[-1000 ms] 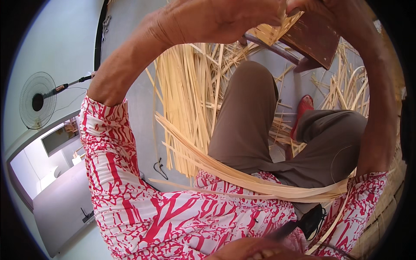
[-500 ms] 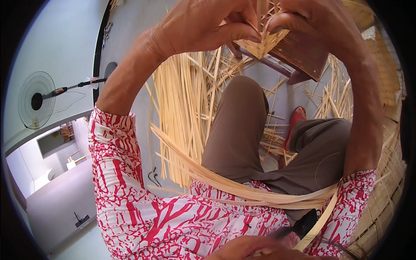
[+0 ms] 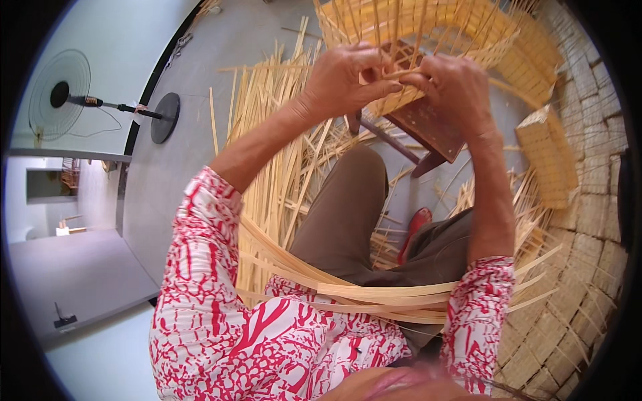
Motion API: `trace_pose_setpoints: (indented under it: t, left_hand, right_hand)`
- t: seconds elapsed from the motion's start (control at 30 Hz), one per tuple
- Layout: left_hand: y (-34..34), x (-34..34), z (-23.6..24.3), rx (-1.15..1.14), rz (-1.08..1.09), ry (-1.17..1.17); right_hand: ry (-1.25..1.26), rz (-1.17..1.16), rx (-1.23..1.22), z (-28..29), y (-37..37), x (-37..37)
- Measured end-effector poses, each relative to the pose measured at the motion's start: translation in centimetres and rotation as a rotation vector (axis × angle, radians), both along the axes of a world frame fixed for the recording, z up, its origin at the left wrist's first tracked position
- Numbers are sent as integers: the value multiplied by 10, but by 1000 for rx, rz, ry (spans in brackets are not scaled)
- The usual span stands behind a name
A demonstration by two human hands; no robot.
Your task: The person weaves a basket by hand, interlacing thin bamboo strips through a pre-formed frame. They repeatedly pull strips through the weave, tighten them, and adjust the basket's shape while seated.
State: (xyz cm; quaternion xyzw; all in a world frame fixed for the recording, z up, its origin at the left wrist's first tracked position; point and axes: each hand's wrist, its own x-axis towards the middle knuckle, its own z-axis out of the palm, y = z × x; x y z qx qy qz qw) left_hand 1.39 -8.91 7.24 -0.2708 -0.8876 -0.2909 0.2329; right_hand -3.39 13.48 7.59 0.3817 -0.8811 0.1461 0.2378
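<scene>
My left hand [image 3: 344,80] and my right hand [image 3: 456,90] meet at the near edge of a pale woven bamboo basket [image 3: 488,47] with upright splints. Both have fingers pinched on the weave, close together; fingertip detail is partly hidden. The basket is over a dark brown wooden stool [image 3: 423,130]. A bundle of long flat bamboo strips [image 3: 381,294] lies curved across my lap, over my brown trousers.
Heaps of loose strips [image 3: 271,134] cover the floor beside my legs. A standing fan [image 3: 60,94] is at the left, near a doorway. On the right stand yellowish woven pieces [image 3: 543,157] and stacked pale woven bundles [image 3: 588,254].
The view has shifted, so more of the basket and the right-hand stacks shows. My hands appear lower in the picture and stay pinched on the weave.
</scene>
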Motion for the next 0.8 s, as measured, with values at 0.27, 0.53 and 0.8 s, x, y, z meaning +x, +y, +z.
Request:
trace_pose_setpoints:
  t: [0.27,0.53,0.8]
  left_hand:
    - [-30,-4,-32,434,184,-67]
    - [-29,-14,-32,471,78,-17]
    - [-14,-12,-30,569,44,-55]
  right_hand:
    - [211,13,-519,-3,-21,6]
    - [-1140,197,-1815,-32,-4,-33]
    - [-1696,1237,-1511,-44,5,-70]
